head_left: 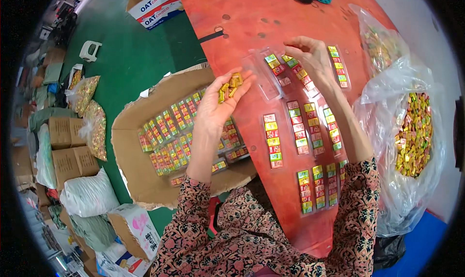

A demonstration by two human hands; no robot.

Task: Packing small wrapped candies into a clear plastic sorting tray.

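Several small yellow wrapped candies (231, 87) rest in the cupped palm of my left hand (218, 105), which is raised over the table's left edge. Beyond it, my right hand (312, 59) reaches over a partly filled clear plastic tray (266, 85), thumb and fingertips pinched together near its far end. Whatever the pinch holds is too small to make out. Red, yellow and green candies (302, 76) stand in rows in that tray, and part of it is bare plastic. Filled narrow strips of candies (272, 141) lie nearer to me, some partly behind my right forearm.
Left of the red table (242, 30), a large open cardboard box (131, 165) holds many filled strips. A clear plastic bag of loose candies (414, 136) sits on the right, with another bag (382, 47) behind. A white stool (90, 50) stands on the green floor.
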